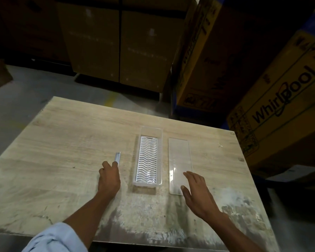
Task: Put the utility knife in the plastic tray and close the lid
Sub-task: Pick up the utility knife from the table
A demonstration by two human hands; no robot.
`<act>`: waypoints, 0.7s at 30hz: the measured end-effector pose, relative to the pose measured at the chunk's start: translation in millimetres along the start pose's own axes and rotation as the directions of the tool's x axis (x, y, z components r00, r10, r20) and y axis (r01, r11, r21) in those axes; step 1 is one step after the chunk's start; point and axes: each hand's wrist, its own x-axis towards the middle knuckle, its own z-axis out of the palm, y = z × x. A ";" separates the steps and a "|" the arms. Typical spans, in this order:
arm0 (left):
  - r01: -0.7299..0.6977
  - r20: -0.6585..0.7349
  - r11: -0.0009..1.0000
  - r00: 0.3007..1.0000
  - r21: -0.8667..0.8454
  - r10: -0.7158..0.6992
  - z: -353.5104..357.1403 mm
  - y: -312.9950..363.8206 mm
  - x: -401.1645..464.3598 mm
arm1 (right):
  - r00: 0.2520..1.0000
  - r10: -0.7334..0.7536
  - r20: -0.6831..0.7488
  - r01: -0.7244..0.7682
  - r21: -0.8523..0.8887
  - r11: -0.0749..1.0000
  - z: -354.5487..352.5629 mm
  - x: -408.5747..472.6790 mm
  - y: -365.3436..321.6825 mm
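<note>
A silvery utility knife (117, 158) lies on the wooden table, left of the tray; its near end is covered by my left hand (108, 179), whose fingers are curled on it. The clear plastic tray (149, 130) stands open in the middle, with a white wavy grate inside. Its clear flat lid (179, 155) lies on the table just right of the tray. My right hand (196, 193) is flat with fingers spread over the lid's near end, holding nothing.
The wooden table (71, 142) has a worn, whitish patch along its near edge. Large cardboard boxes (284, 99) are stacked close to the right and behind the table. Grey floor lies to the left.
</note>
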 end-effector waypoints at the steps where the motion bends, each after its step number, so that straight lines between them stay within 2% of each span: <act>1: 0.009 0.006 1.000 1.000 -0.010 -0.009 -0.3 0.1 -0.4 | 1.000 -0.001 0.006 0.001 0.001 1.000 -0.5 0.4 -0.2; 8: 0.074 0.053 0.997 0.996 -0.023 -0.073 2.5 0.2 -9.1 | 0.999 -0.003 0.046 0.002 0.022 1.000 1.5 2.2 -0.2; 12: 0.066 0.072 0.997 0.995 -0.037 -0.063 3.9 -0.6 -12.4 | 0.997 -0.007 0.075 0.005 0.028 1.000 3.1 2.2 -1.9; 18: 0.162 0.135 0.969 0.981 -0.189 -0.138 -4.7 -4.1 -17.7 | 0.999 -0.032 0.023 0.031 0.025 0.999 -3.4 4.5 -2.7; 21: 0.188 0.145 0.920 0.979 -0.344 -0.146 -21.2 3.4 -20.6 | 1.000 -0.028 -0.002 0.028 0.037 0.999 -8.5 6.8 -2.9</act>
